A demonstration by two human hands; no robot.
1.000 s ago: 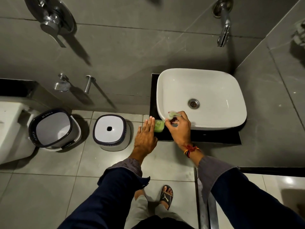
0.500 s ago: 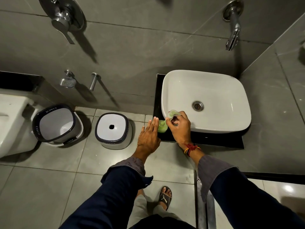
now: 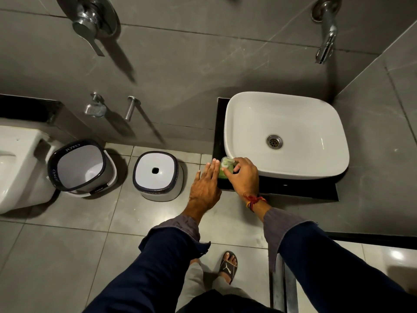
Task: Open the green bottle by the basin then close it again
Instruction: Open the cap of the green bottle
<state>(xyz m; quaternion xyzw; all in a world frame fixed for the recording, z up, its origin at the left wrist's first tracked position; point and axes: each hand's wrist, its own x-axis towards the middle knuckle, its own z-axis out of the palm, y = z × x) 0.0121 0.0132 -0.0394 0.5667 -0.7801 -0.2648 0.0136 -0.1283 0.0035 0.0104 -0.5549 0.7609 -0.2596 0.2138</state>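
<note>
Lowered since a second ago, the cap (image 3: 226, 160) meets the bottle (image 3: 222, 173): right hand (image 3: 244, 177) pinches it, left hand (image 3: 206, 187) flat-open, steadying.

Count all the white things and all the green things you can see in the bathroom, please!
White: 4 – basin, toilet, bucket, stool
Green: 1 – green bottle, with a clear cap on top
Total: 5

Dark navy sleeves (image 3: 158, 263) over grey cuffs (image 3: 180, 224), red-and-yellow wrist thread (image 3: 252, 199), grey trousers (image 3: 191, 283), black sandal (image 3: 228, 266).
</note>
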